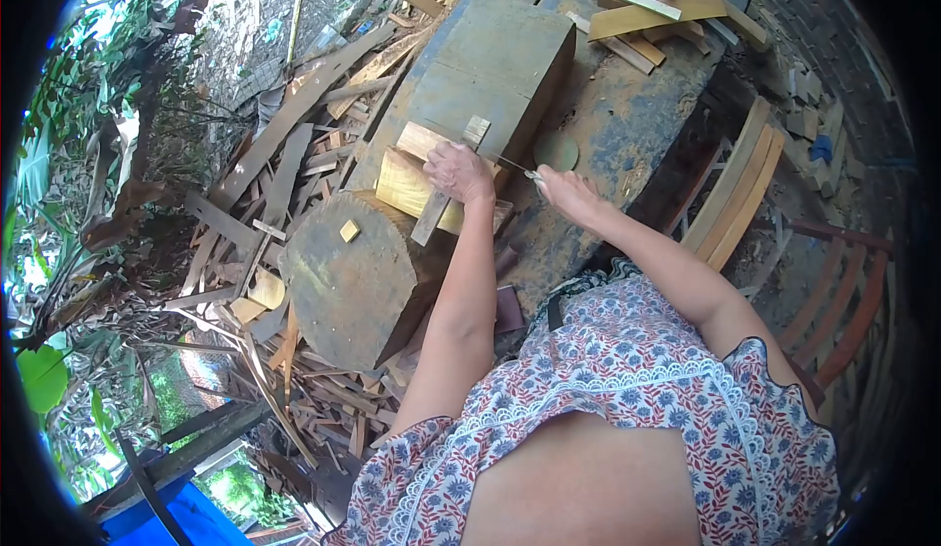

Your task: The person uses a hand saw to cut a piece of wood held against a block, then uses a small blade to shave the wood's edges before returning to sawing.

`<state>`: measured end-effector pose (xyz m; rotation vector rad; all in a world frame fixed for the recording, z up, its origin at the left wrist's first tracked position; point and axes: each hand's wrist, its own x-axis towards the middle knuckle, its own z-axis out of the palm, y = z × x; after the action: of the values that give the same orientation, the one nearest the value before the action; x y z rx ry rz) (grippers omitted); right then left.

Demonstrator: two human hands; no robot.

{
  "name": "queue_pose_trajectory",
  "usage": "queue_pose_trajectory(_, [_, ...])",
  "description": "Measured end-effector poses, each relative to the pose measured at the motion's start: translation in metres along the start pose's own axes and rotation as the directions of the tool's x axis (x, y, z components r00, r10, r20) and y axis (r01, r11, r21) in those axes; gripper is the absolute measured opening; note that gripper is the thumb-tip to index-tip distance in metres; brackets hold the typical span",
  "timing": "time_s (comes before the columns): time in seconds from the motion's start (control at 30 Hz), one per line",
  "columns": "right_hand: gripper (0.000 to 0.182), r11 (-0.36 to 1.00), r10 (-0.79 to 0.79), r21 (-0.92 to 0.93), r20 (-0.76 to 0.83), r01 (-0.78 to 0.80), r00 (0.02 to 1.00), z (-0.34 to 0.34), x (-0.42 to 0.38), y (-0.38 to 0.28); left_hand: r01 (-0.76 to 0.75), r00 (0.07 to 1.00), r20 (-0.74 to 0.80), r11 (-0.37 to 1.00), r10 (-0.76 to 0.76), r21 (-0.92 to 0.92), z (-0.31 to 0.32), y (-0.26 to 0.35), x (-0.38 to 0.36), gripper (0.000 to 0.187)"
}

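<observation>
My left hand [458,171] presses down on a narrow grey wooden strip [429,219], which lies across a pale yellow wood block [403,182]. The fingers are bent over the strip and the block's upper end. To the right, my right hand [566,194] is closed round the handle of a thin-bladed tool [517,165]. Its blade points left towards the block and the strip; the tip is too small to make out. The block rests between a large grey timber [480,66] and a round log stump [343,281].
A small wood cube [349,231] sits on the stump. Beside the timber lies a round greenish disc [556,154] on the dusty workbench [627,105]. Scrap wood [368,399] is heaped at left, and boards [657,19] are piled at the top. Curved slats [740,193] stand at right.
</observation>
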<state>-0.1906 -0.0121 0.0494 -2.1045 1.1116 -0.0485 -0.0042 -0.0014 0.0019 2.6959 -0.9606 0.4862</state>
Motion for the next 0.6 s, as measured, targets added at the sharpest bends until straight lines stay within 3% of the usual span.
queue_pose_trajectory(0.17, [0.024,0.998,-0.057,0.026,-0.073,0.059,0.996,0.021,0.059,-0.028,-0.002,1.000,-0.018,0.999,0.002,-0.045,0.001,-0.002,0.001,0.016])
queue_pose_trajectory(0.4, [0.023,0.998,0.046,0.035,0.040,-0.047,0.998,0.004,-0.004,0.009,-0.020,0.999,-0.035,1.000,0.019,-0.013,0.002,-0.002,0.002,0.016])
queue_pose_trajectory(0.6, [0.023,0.999,-0.036,0.003,-0.029,0.036,0.999,0.016,0.042,-0.011,-0.040,0.998,-0.052,0.999,0.039,-0.012,0.005,-0.003,0.001,0.016])
